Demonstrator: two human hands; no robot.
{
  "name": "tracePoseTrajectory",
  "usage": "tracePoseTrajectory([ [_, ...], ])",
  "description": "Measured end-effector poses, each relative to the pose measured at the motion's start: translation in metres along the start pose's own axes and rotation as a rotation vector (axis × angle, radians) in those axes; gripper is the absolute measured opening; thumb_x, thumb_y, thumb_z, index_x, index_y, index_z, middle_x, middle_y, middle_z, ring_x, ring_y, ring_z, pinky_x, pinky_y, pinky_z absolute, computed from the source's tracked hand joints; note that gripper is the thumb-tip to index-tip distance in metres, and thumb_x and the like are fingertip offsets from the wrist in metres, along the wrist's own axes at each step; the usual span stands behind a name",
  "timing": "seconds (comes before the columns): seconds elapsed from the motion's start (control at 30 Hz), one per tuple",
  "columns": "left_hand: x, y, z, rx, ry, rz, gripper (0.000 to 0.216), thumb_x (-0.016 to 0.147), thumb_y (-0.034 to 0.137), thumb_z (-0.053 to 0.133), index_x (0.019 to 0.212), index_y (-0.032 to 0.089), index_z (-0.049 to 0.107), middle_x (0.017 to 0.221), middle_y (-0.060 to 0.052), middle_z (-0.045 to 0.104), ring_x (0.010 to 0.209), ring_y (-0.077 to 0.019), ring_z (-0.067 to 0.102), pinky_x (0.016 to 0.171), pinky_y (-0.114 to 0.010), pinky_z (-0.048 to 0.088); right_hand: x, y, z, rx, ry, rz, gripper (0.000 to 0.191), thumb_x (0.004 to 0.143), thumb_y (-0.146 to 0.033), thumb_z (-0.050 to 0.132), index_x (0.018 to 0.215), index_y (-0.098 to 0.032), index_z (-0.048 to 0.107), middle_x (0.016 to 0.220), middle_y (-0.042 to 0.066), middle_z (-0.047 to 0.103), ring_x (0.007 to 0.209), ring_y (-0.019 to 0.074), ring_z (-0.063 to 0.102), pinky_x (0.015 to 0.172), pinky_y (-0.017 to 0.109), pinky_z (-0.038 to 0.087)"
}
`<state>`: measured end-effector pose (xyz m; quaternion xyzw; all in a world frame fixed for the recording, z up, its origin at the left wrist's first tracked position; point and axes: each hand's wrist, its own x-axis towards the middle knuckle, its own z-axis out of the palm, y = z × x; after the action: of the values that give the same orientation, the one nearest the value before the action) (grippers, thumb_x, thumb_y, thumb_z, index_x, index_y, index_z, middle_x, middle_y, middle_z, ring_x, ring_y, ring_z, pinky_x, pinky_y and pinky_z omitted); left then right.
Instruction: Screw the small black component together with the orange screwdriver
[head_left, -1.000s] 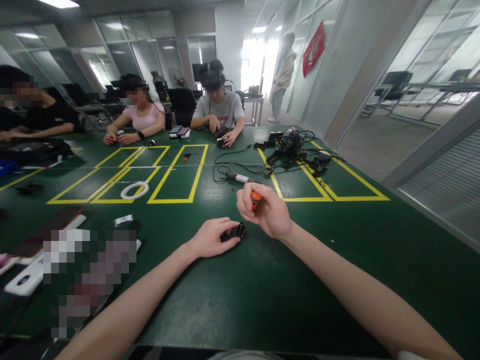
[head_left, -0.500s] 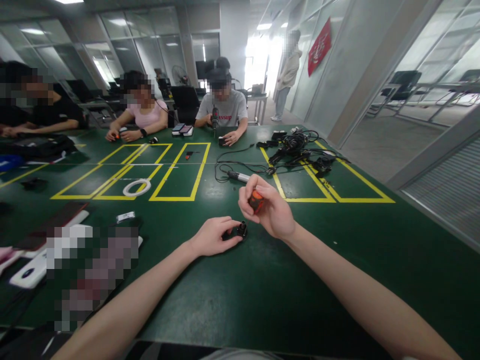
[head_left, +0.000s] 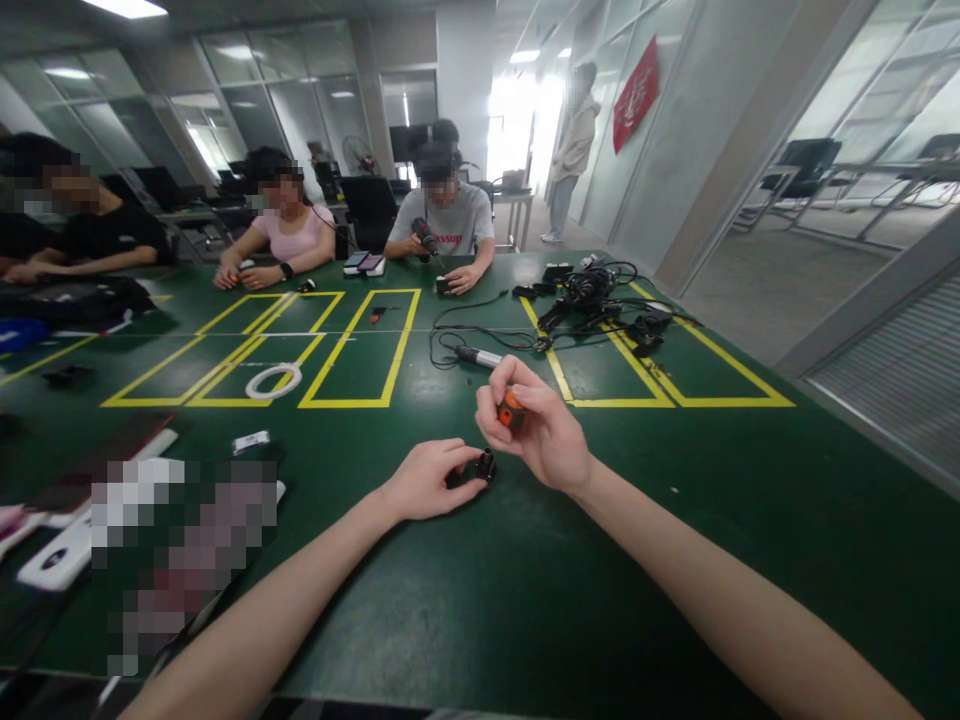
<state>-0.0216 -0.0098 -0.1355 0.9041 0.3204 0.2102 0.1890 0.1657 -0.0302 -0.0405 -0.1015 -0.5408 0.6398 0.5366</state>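
My left hand [head_left: 435,480] rests on the green table, thumb and fingers closed round a small black part [head_left: 486,465] with a short upright tube. My right hand [head_left: 536,425] is raised a little above and to the right of that part. Its fingers are wrapped round the orange-and-black handle of what looks like a screwdriver [head_left: 511,410], whose butt end faces me. The shaft, if any, is hidden behind the fingers. Just beyond the right hand lies a silver-and-black pen-like tool [head_left: 480,356] with a cable.
A heap of black cables [head_left: 589,300] lies at the far right. A white tape roll [head_left: 274,380] sits inside yellow markings. Phones and a white case [head_left: 56,550] are at the left. Across the table a co-worker holds a power drill [head_left: 426,238]; other people sit beside them.
The handle in my right hand has turned slightly, showing more of its orange end. My left hand keeps hold of the black part. The co-worker's drill has tilted down toward a small block.
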Motion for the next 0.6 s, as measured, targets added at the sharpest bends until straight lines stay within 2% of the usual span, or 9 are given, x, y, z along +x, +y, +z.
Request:
tracePoseTrajectory([
  [0.1, 0.0004, -0.0004, -0.0001, -0.009, -0.004, 0.000, 0.029, 0.097, 0.038, 0.061, 0.116, 0.019, 0.070, 0.087, -0.001, 0.065, 0.069, -0.0128, 0.056, 0.066, -0.024, 0.043, 0.0015, -0.0006, -0.0005, -0.060, -0.002, -0.010, 0.038, 0.098, -0.043, 0.055, 0.068, -0.019, 0.053, 0.054, -0.004, 0.048, 0.044, 0.0088, 0.035, 0.044, 0.023, 0.026],
  [0.17, 0.0006, -0.0007, -0.0003, -0.002, -0.003, 0.003, 0.030, 0.097, 0.038, 0.061, 0.117, 0.019, 0.070, 0.087, -0.001, 0.065, 0.069, -0.0129, 0.057, 0.066, -0.024, 0.043, 0.0014, -0.0007, 0.0005, -0.071, 0.004, 0.021, 0.044, 0.098, -0.047, 0.056, 0.064, -0.019, 0.053, 0.051, -0.006, 0.041, 0.044, 0.0084, 0.032, 0.045, 0.023, 0.024],
  [0.3, 0.0007, -0.0006, -0.0006, 0.030, 0.007, 0.002, 0.028, 0.096, 0.039, 0.063, 0.115, 0.020, 0.070, 0.080, 0.001, 0.062, 0.067, -0.0133, 0.055, 0.063, -0.025, 0.040, -0.0016, -0.0001, 0.0036, -0.009, -0.006, 0.054, 0.037, 0.094, -0.050, 0.055, 0.072, -0.020, 0.053, 0.050, -0.009, 0.035, 0.044, 0.0086, 0.023, 0.046, 0.023, 0.020],
  [0.47, 0.0009, 0.0006, -0.0005, 0.023, 0.018, 0.001, 0.025, 0.096, 0.039, 0.063, 0.110, 0.020, 0.070, 0.079, 0.001, 0.061, 0.065, -0.0130, 0.054, 0.062, -0.025, 0.040, -0.0019, -0.0006, 0.0021, 0.019, -0.024, 0.037, 0.023, 0.091, -0.042, 0.059, 0.083, -0.023, 0.048, 0.052, -0.010, 0.043, 0.043, 0.0088, 0.023, 0.045, 0.022, 0.020],
  [0.6, 0.0006, 0.0016, -0.0010, 0.009, 0.005, -0.009, 0.025, 0.096, 0.039, 0.062, 0.110, 0.020, 0.070, 0.083, 0.000, 0.063, 0.067, -0.0128, 0.055, 0.064, -0.024, 0.042, 0.0018, -0.0016, -0.0016, -0.039, -0.026, 0.029, 0.034, 0.096, -0.044, 0.056, 0.072, -0.020, 0.054, 0.056, -0.005, 0.048, 0.045, 0.0093, 0.034, 0.045, 0.023, 0.026],
])
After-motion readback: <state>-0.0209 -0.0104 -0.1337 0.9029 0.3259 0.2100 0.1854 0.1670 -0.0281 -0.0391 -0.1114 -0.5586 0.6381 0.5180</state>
